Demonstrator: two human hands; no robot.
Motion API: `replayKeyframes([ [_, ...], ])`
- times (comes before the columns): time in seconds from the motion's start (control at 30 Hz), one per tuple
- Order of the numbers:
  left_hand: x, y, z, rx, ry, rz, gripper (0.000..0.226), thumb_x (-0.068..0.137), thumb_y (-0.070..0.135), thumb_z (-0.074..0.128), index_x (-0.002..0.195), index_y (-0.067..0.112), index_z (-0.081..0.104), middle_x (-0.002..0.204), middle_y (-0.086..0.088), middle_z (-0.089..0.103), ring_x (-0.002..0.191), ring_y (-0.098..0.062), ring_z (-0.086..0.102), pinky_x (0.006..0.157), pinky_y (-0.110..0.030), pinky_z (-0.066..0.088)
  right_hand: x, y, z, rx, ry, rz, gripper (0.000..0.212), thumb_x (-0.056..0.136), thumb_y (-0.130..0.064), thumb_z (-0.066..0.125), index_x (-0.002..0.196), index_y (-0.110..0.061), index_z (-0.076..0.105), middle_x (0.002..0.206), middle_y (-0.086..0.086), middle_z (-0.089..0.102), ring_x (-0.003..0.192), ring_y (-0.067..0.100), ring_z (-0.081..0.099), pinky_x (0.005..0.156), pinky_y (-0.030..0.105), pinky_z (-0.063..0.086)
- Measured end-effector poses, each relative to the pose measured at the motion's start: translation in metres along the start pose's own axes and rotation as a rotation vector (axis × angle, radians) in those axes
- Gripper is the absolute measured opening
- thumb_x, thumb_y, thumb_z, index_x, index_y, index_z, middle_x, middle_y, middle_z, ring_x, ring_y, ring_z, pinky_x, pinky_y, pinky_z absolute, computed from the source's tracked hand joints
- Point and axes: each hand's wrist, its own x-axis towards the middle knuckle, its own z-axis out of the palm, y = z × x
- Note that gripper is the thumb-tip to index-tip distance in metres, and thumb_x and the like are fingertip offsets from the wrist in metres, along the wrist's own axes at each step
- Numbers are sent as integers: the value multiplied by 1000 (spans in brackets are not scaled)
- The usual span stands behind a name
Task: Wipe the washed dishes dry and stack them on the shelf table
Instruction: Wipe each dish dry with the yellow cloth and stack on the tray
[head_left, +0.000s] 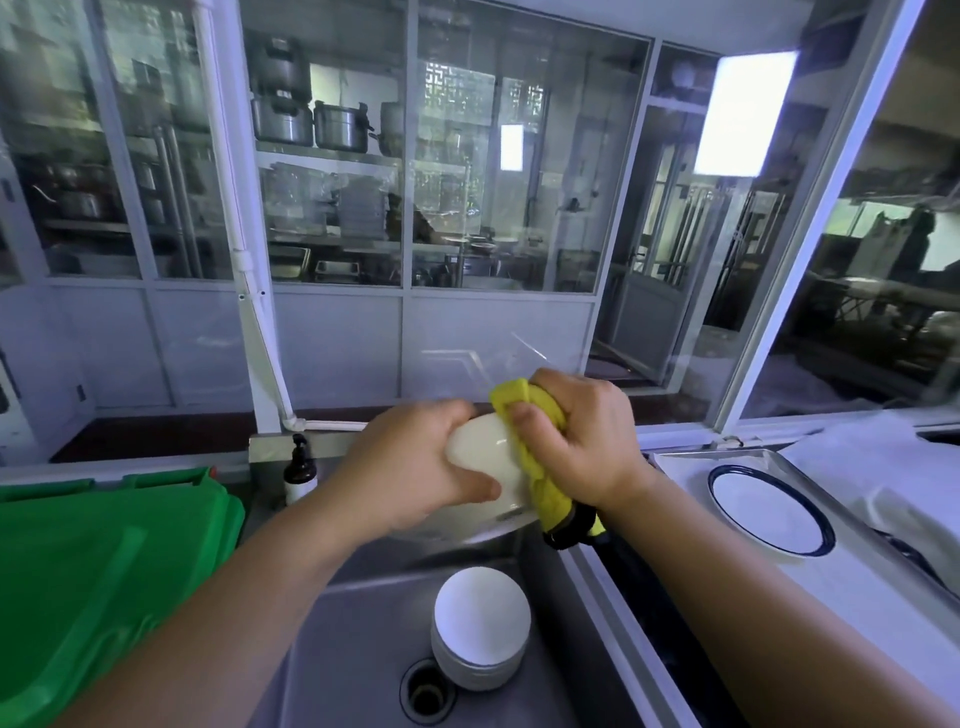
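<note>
We are holding a white bowl (480, 454) in the air over the far edge of the sink (358, 644), tilted so that its outer side is facing us and its rim is pointing down and away. Our left hand (410, 467) is gripping it from the left, fingers curled over the top and the thumb pressing against the near side. Our right hand (582, 436) is clamping a yellow cloth (537, 467) against the bowl's right side, fingers wrapped tight around the bunched fabric, and the cloth's dark-edged tail is hanging down below the wrist. Under our hands, a stack of white bowls (480, 629) is sitting on the sink's floor, just beside the drain (427, 693) on its right and towards the near edge. A dark pump bottle (300, 470) is standing at the far left corner of the sink. A green lid (104, 571) is lying along the sink's left edge. To the right, across a dark gap, a white counter is carrying a metal tray (685, 458), and a white plate (769, 512) with a blue rim is lying flat in that tray near its far left corner. Beyond the counter we are facing glass panes, and metal pots (337, 127) are standing on shelves behind them.
</note>
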Motion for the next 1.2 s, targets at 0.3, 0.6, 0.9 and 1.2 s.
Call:
replayKeyframes([
  [0.3, -2, -30, 4, -306, 20, -126, 50, 53, 14, 92, 94, 24, 66, 79, 13, 72, 72, 3, 64, 63, -13, 50, -22, 37, -35, 620, 222, 552, 49, 68, -49, 55, 64, -1, 52, 62, 4, 40, 60, 14, 37, 54, 27, 32],
  [0.6, 18, 49, 63, -100, 46, -16, 38, 47, 37, 86, 71, 34, 57, 67, 13, 63, 68, -6, 61, 62, -23, 46, -37, 55, -78, 11, 70, 58, 31, 80, -42, 47, 79, -12, 55, 66, -4, 51, 61, 23, 51, 55, 37, 44],
  [0.9, 65, 151, 167, 178, -178, 47, 37, 55, 47, 81, 76, 35, 54, 77, 12, 61, 73, -6, 57, 65, -30, 49, -94, 152, -167, 43, 96, 272, 35, 77, -50, 47, 55, -25, 35, 49, -10, 32, 49, 14, 36, 48, 35, 35],
  [1.2, 110, 178, 268, -366, -232, -3, 58, 43, 35, 80, 97, 16, 67, 90, 1, 73, 83, -12, 68, 74, -28, 56, -134, 273, -277, 605, 253, 704, 32, 78, -31, 51, 48, -25, 62, 48, -17, 47, 49, -2, 43, 50, 15, 37],
])
